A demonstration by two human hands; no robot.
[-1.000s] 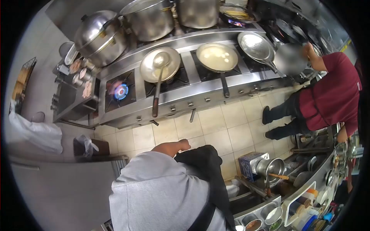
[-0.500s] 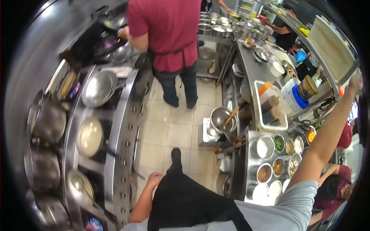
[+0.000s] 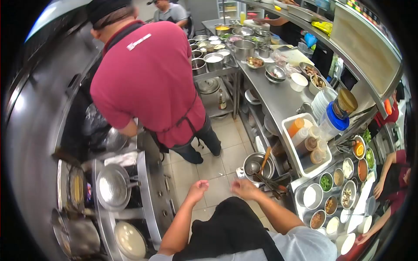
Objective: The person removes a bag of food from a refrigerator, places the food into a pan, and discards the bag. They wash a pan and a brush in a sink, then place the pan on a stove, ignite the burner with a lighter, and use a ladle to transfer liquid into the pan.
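Both hands hang empty over the tiled floor [image 3: 217, 172]: the left hand [image 3: 198, 190] is loosely curled, and the right hand [image 3: 243, 188] is open-fingered and blurred. Nearest the right one stands a steel bowl [image 3: 253, 166] with a wooden-handled ladle [image 3: 264, 157] in it, low against the bench [image 3: 278, 102] front edge. This looks like a moment between stations. Reaching the bowl would call for a short move right and forward. The aisle is narrow, with the stove [image 3: 146, 191] edge on the left, the bench on the right, and a co-worker [image 3: 148, 78] close ahead.

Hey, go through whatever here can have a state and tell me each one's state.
left hand: empty, fingers loosely curled
right hand: empty, blurred
far pan: empty
near pan: holds pale liquid
steel bowl: wooden-handled utensil inside
blue-lidded jar: lid on
condiment tubs: uncovered, filled
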